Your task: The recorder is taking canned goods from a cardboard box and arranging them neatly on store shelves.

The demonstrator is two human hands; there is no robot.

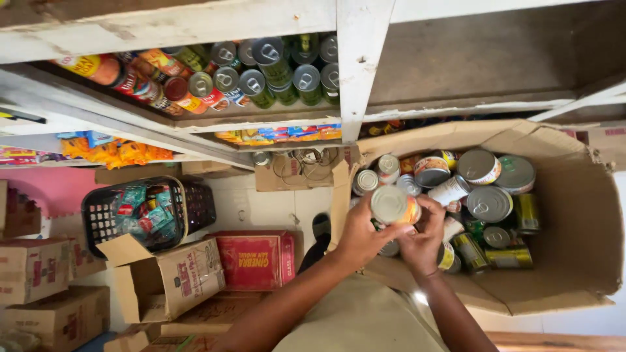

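Stockroom floor's packed with cartons, and over the open cardboard box (587, 215) of tinned goods my left hand (357, 238) and right hand (422, 240) both clasp one orange-labelled can (393, 205), lid up.

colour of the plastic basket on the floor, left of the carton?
Black, an open-grid plastic basket holding small packets; it shows best in the head view.

Cans (489, 203) in box (580, 221), basket (195, 205) left.

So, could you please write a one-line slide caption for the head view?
Both hands lift a tin can above a cardboard box of cans, below stocked shelves.
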